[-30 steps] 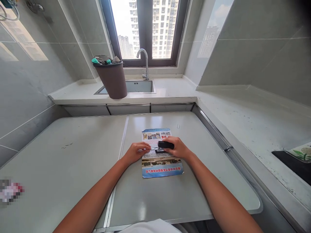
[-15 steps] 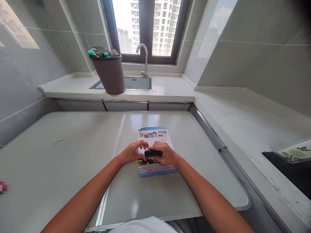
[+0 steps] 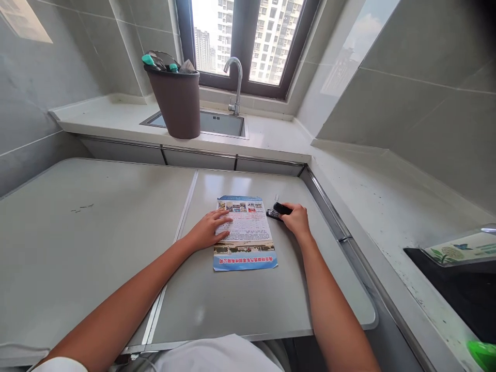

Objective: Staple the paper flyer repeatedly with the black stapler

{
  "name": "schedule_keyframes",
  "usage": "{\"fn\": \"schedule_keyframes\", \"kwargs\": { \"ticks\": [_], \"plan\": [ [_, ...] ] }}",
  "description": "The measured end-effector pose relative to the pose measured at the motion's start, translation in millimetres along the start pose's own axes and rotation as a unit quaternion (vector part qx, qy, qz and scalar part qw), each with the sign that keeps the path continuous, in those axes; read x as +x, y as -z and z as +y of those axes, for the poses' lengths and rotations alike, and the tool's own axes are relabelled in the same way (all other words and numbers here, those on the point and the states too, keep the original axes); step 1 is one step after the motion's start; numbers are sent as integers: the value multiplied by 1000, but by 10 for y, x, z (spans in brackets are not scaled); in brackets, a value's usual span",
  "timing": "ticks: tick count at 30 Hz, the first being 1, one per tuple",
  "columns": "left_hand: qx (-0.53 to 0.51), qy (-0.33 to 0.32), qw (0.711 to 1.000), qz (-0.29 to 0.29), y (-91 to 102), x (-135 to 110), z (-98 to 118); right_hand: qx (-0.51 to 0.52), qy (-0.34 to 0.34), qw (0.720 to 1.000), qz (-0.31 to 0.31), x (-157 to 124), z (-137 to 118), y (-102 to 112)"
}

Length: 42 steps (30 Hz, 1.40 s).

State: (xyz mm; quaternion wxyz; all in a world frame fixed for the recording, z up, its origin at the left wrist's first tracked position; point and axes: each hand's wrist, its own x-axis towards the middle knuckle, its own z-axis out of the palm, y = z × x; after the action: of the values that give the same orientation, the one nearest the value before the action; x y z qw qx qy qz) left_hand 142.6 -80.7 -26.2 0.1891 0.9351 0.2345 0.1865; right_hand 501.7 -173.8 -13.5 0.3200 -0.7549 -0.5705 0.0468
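Observation:
A printed flyer (image 3: 248, 232) with blue edges and small pictures lies flat on the white folding table (image 3: 127, 227). My left hand (image 3: 211, 227) rests on its left side with the fingers spread and holds nothing. Just right of the flyer, my right hand (image 3: 297, 219) has its fingers wrapped round a black stapler (image 3: 279, 209), whose jaws point left and stand apart. A small strip of staples (image 3: 276, 197) lies on the tabletop behind the stapler.
Past the table, a brown bin (image 3: 174, 103) filled with items stands on the counter beside the sink (image 3: 222, 124) and tap (image 3: 237, 85). On the right counter is a dark panel (image 3: 457, 284) with a patterned item (image 3: 457, 250). A green object (image 3: 482, 354) shows at lower right.
My right hand has carried the stapler from over the flyer to its right side. My left hand has left the stapler's front and flattened onto the flyer. The view has tilted slightly.

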Motion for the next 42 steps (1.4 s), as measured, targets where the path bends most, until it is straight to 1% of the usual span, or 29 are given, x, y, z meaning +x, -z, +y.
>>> {"fn": "schedule_keyframes", "kwargs": {
  "ticks": [3, 5, 7, 9, 13, 14, 16, 18, 20, 22, 25, 28, 31, 34, 38, 42],
  "plan": [
    [-3, 8, 1000, 2, -1, 0, 2, 15, 12, 999, -33, -44, -145, 6],
    [-12, 9, 1000, 6, -5, 0, -4, 7, 47, 997, -67, -86, -291, 31],
    [-19, 8, 1000, 11, -9, -1, -13, 1, 67, 993, -93, -123, -416, 58],
    [-19, 7, 1000, 12, -8, -2, -20, -4, 73, 992, -104, -146, -486, 77],
    [-19, 3, 1000, 17, 5, -4, -16, -19, 62, 995, -79, -148, -492, 89],
    [-22, 1, 1000, 19, 6, -4, -15, -7, 63, 994, -86, -144, -483, 92],
    [-26, -1, 999, 23, 6, -6, -15, 35, 62, 990, -125, -135, -472, 99],
    [-25, 0, 999, 22, -1, -8, -18, 48, 41, 985, -161, -131, -473, 101],
    [-23, 0, 1000, 21, -11, -10, -23, 12, 26, 988, -152, -132, -487, 92],
    [-25, -5, 999, 23, -20, -12, -27, -18, 51, 989, -137, -138, -509, 78],
    [-34, -8, 999, 32, -30, -17, -32, 21, 114, 981, -158, -148, -556, 63],
    [-41, -7, 998, 39, -31, -21, -33, 69, 145, 973, -165, -157, -606, 62],
    [-39, -6, 999, 34, -15, -23, -19, 39, 146, 977, -152, -162, -628, 58],
    [-40, 1, 999, 32, 11, -21, 9, 4, 144, 977, -156, -161, -612, 46],
    [-46, 5, 998, 34, 36, -19, 33, 31, 147, 976, -158, -152, -575, 18],
    [-47, 0, 998, 31, 32, -16, 15, 19, 153, 975, -159, -145, -561, -13]
  ]
}}
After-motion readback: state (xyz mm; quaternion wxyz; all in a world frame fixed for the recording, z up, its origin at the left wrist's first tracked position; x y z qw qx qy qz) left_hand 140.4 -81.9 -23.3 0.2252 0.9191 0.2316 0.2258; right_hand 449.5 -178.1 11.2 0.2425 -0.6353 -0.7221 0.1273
